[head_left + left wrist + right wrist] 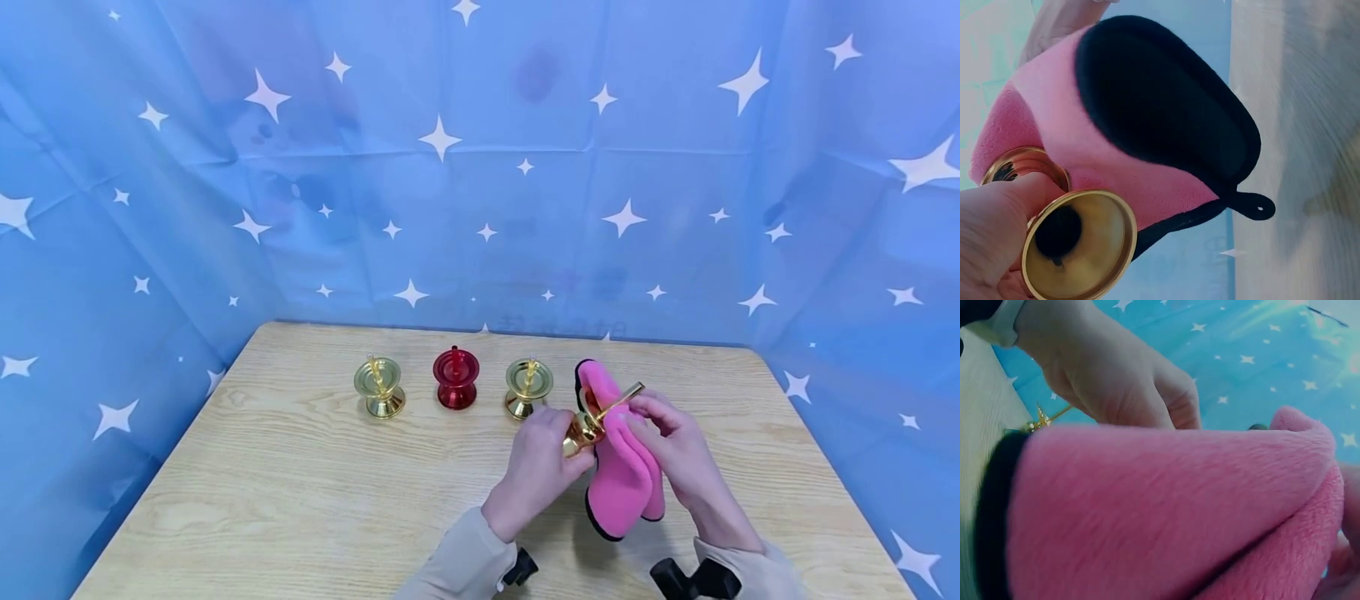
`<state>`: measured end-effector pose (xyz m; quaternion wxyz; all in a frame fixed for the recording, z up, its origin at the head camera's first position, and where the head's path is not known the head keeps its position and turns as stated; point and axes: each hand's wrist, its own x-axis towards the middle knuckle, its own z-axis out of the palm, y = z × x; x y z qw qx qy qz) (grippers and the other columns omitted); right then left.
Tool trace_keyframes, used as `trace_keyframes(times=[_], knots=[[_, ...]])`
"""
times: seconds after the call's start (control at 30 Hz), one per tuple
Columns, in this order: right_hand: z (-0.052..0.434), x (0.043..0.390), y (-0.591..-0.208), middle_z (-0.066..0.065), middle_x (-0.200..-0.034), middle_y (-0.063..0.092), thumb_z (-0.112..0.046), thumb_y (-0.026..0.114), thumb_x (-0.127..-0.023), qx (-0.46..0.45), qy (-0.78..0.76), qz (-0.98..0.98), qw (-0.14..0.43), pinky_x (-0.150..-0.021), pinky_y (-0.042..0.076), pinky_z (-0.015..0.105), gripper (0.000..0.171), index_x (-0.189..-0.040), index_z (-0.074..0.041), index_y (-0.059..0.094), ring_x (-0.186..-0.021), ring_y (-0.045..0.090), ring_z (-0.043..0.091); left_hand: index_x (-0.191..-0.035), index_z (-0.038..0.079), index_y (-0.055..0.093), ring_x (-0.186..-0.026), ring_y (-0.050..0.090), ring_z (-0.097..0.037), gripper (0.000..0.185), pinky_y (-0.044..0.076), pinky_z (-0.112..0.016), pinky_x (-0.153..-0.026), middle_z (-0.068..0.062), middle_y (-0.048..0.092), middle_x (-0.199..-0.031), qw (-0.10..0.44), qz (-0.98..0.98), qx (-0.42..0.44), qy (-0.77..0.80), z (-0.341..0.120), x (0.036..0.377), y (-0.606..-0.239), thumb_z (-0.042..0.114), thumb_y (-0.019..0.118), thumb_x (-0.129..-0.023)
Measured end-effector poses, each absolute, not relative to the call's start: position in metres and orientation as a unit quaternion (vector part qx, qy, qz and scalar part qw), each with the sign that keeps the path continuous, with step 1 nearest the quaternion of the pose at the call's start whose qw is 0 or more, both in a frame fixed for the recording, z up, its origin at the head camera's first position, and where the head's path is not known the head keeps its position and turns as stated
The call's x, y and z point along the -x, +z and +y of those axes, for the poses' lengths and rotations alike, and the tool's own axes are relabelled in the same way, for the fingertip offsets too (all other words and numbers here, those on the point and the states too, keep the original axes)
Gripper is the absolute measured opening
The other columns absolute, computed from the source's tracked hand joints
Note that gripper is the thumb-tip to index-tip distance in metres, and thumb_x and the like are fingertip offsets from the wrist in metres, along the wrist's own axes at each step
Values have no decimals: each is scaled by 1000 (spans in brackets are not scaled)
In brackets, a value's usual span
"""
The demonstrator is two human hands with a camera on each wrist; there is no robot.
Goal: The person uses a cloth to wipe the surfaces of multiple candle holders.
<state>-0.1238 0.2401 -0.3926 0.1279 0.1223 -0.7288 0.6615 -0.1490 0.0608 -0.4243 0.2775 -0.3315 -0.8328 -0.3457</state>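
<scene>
My left hand [536, 454] grips a shiny gold candle holder [581, 432] by its waist, tilted over, its thin central stem pointing up and right. In the left wrist view the hollow foot of the holder faces the camera. A pink plush mitt [618, 492] with black trim and a small black hanging loop [1257, 206] is bunched in my right hand [678, 450], whose fingers pinch its upper fold right beside the holder's dish. Pink plush [1129, 500] fills most of the right wrist view, and there it hides the holder's body.
A row stands toward the back of the wooden table [300, 500]: a gold holder [378, 387], a red one [456, 379] and another gold one [528, 387], which is close to my left hand. A blue curtain [517, 192] with white stars hangs behind and at both sides.
</scene>
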Motion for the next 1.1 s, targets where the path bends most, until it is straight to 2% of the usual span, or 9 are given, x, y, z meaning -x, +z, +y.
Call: trace_keyframes(times=[0.1, 0.23, 0.47, 0.53, 0.6, 0.77, 0.83, 1.0, 1.1], knots=[[237, 126, -392, -6, -92, 54, 10, 58, -85, -106, 660, -732, 133, -67, 43, 14, 22, -90, -7, 69, -88, 48, 9, -81, 6, 61, -69, 51, -12, 26, 42, -22, -65, 3, 59, -71, 273, -836, 332, -341, 60, 148, -425, 19, 78, -65], [236, 127, -392, -8, -94, 57, 7, 60, -85, -83, 662, -734, 128, -62, 46, 13, 19, -88, -8, 71, -88, 50, 7, -82, 6, 62, -70, 50, -12, 25, 41, -21, -64, 3, 59, -72, 264, -840, 327, -344, 59, 149, -427, 19, 77, -66], [246, 125, -398, -7, -111, 56, 13, 49, -88, -159, 683, -707, 89, -80, 44, 13, 36, -106, -11, 69, -103, 50, 5, -81, 8, 63, -69, 51, -11, 23, 40, -17, -62, 3, 59, -71, 261, -843, 316, -349, 57, 152, -427, 19, 76, -65], [249, 124, -399, -8, -113, 55, 14, 48, -88, -166, 680, -710, 75, -81, 43, 13, 39, -107, -14, 69, -104, 50, 3, -79, 9, 62, -68, 50, -11, 22, 39, -17, -60, 4, 59, -70, 262, -844, 318, -344, 58, 153, -428, 19, 77, -65], [250, 124, -399, -8, -109, 56, 13, 51, -87, -156, 674, -718, 73, -77, 44, 14, 36, -104, -12, 70, -100, 51, 4, -78, 10, 62, -67, 49, -11, 22, 39, -18, -60, 4, 58, -69, 263, -845, 322, -335, 58, 153, -428, 19, 77, -65], [245, 125, -395, -9, -92, 61, 8, 61, -84, -93, 636, -759, 105, -62, 45, 15, 17, -89, -3, 72, -82, 53, 5, -79, 9, 61, -67, 48, -12, 24, 40, -22, -64, 3, 59, -71, 271, -854, 329, -299, 58, 151, -430, 20, 76, -64], [241, 125, -395, -9, -87, 61, 9, 62, -82, -76, 630, -763, 123, -58, 45, 14, 15, -85, -2, 72, -77, 54, 5, -80, 9, 62, -67, 47, -12, 24, 40, -22, -66, 3, 60, -71, 273, -858, 328, -287, 57, 151, -431, 21, 75, -64], [231, 125, -399, -8, -84, 62, 14, 62, -80, -53, 641, -745, 177, -57, 43, 13, 17, -80, 0, 71, -75, 55, 4, -80, 9, 62, -68, 47, -11, 24, 40, -22, -66, 2, 61, -72, 269, -862, 326, -280, 57, 151, -431, 21, 75, -65], [227, 126, -402, -9, -86, 62, 15, 62, -80, -29, 649, -735, 196, -59, 43, 12, 18, -79, -1, 71, -79, 55, 4, -79, 9, 62, -68, 48, -12, 23, 40, -21, -66, 2, 62, -72, 273, -863, 323, -277, 57, 153, -432, 21, 75, -65]])
